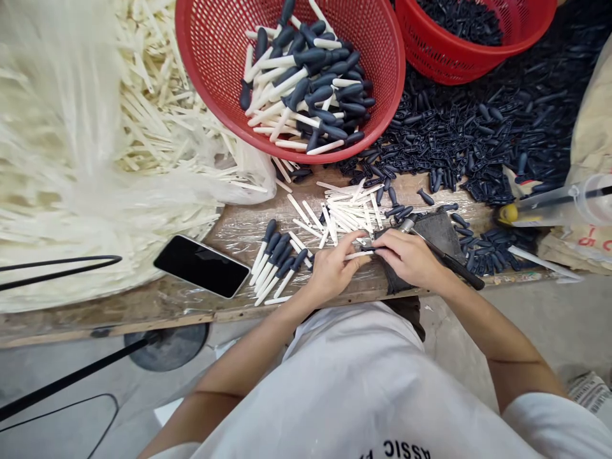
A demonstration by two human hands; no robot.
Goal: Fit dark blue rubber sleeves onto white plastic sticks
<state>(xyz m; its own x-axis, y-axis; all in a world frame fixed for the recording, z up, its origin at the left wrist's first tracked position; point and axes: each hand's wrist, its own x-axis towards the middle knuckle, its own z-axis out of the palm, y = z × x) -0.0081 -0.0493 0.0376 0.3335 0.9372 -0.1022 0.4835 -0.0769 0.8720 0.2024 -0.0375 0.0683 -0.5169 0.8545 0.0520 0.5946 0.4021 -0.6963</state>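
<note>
Seen from the hands, the large red basket (205, 64) at 11 o'clock holds dark-handled white pieces (287, 70), heaped at mixed angles. The smaller red basket (449, 60) at 1 o'clock holds loose dark handles (459, 19). At 10 o'clock, a clear plastic bag (191, 185) lies over many white strips (148, 115). Near the workbench's (191, 306) front edge, the left hand (329, 271) is closed on a white strip (358, 255), while the right hand's (406, 258) fingers pinch a dark handle (375, 248) right by it. The strip's long axis runs roughly 9 to 3 o'clock, its bare end towards 9; whether it is seated in the handle, I cannot tell.
</note>
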